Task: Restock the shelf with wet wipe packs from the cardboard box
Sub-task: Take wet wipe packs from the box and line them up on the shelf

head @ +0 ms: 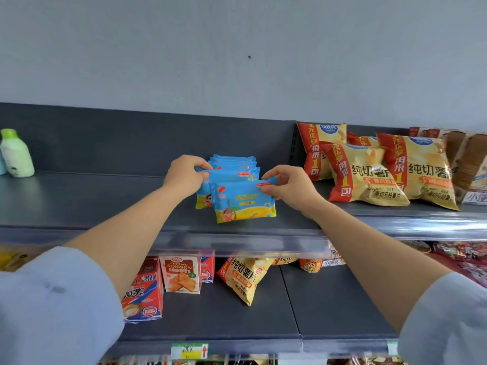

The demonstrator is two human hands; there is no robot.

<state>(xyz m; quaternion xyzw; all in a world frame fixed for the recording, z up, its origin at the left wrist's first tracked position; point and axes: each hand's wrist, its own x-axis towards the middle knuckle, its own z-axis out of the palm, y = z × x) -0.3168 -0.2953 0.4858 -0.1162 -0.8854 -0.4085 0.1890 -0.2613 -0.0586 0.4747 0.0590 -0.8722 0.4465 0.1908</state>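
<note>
Setting a pack into place, by the look of it. Pinching the top right corner of the front pack (243,204) between thumb and fingers of the right hand (287,188); gripping the top edge just behind it with the left hand (184,175), probably on the second pack, though hard to tell under the curled fingers. Standing upright on the shelf (79,201), face forward, at the head of a row of wet wipe packs (234,163) running back toward 12 o'clock. No sight of the cardboard box. Next: square the front pack against the row, let go without tipping it, then fetch more. Plenty of bare shelf at 9 o'clock, out to the green bottle (17,154) far off; tighter at 3 o'clock, with chip bags (369,177) near the right hand. At 6 o'clock, only a short strip before the front rail (237,242), so little room for more packs in this row without sliding it back.
</note>
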